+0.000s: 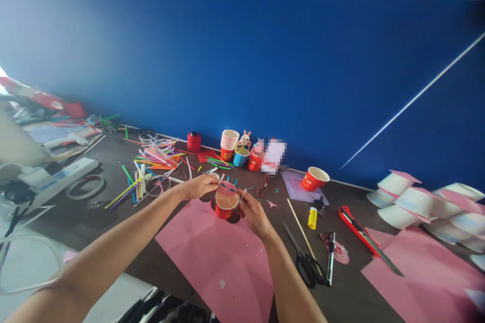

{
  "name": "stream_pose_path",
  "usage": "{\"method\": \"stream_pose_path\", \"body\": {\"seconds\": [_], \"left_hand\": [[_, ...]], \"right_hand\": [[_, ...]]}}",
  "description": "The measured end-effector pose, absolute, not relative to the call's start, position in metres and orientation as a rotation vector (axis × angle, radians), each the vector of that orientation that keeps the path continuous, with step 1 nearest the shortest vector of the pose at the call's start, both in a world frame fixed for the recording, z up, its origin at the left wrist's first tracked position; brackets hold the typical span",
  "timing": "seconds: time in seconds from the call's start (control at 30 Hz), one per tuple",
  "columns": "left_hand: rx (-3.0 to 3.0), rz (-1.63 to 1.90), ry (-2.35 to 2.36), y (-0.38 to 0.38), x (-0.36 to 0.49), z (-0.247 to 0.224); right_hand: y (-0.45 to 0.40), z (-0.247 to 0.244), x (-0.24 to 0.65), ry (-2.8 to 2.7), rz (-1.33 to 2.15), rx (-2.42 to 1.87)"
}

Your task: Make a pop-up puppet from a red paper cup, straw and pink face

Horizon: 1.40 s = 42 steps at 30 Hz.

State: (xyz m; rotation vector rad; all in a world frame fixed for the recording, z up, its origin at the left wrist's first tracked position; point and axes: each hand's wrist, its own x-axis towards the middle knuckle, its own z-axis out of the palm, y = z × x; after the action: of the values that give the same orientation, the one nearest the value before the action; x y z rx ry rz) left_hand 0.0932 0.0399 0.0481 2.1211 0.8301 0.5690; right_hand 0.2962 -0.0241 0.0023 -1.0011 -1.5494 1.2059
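Red paper cup (226,205) stands on a pink paper sheet (223,257) near the middle of the dark worktop (352,287), with a pink cut-out face (227,189) at its rim. The left hand (199,186) has its grip pinched on the cut-out's left edge, and the right hand (254,214) has its grip pressed against the cup's right side, where a thin white strip (243,194) sticks up between the fingers. No writing can be read anywhere; a gold mark on the stack of red cups (228,145) by the blue wall (242,60) is too small to make out. Beside that stack stand a blue cup (241,157) with a rabbit figure in it and another red cup (254,160); a further red cup (314,178) lies tipped on its side, its inside showing white and holding nothing that can be seen. To the left lies a heap of coloured straws (157,155), and behind it a red spool (193,141). Right of the hands lie a wooden stick (300,228), black scissors (304,257), a yellow glue stick (312,217), a black pen (330,256) and a red box cutter (364,237) with its blade out. White paper bowls (420,202) are piled at the far right above a second pink sheet (424,267).
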Motion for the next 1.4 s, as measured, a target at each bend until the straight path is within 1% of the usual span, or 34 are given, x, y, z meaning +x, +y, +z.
{"method": "stream_pose_path", "body": {"seconds": [0.17, 0.27, 0.4, 0.53, 0.63, 0.73, 0.97, 1.3, 1.4], "left_hand": [[2.179, 0.517, 0.851, 0.043, 0.098, 0.051], [2.142, 0.569, 0.826, 0.043, 0.099, 0.049], [1.903, 0.679, 0.850, 0.039, 0.098, 0.038], [1.628, 0.678, 0.817, 0.034, 0.096, 0.025], [1.549, 0.718, 0.821, 0.032, 0.096, 0.019], [1.659, 0.768, 0.843, 0.028, 0.097, 0.018], [2.018, 0.879, 0.828, 0.012, 0.103, 0.021], [2.308, 0.846, 0.852, 0.006, 0.104, 0.028], [2.362, 0.812, 0.890, 0.003, 0.106, 0.027]], "right_hand": [[-0.020, -0.004, 0.296, -1.468, 1.162, -0.959], [-0.020, -0.005, 0.297, -1.468, 1.124, -0.973], [-0.023, 0.001, 0.298, -1.497, 1.148, -0.973], [-0.026, 0.008, 0.298, -1.516, 1.142, -0.999], [-0.026, 0.009, 0.298, -1.511, 1.119, -0.999], [-0.025, 0.007, 0.300, -1.540, 1.039, -1.023], [-0.021, 0.007, 0.304, -1.620, 0.734, -1.085], [-0.021, 0.020, 0.322, -1.480, 0.770, -1.040], [-0.022, 0.028, 0.330, -1.552, 0.674, -1.049]]}}
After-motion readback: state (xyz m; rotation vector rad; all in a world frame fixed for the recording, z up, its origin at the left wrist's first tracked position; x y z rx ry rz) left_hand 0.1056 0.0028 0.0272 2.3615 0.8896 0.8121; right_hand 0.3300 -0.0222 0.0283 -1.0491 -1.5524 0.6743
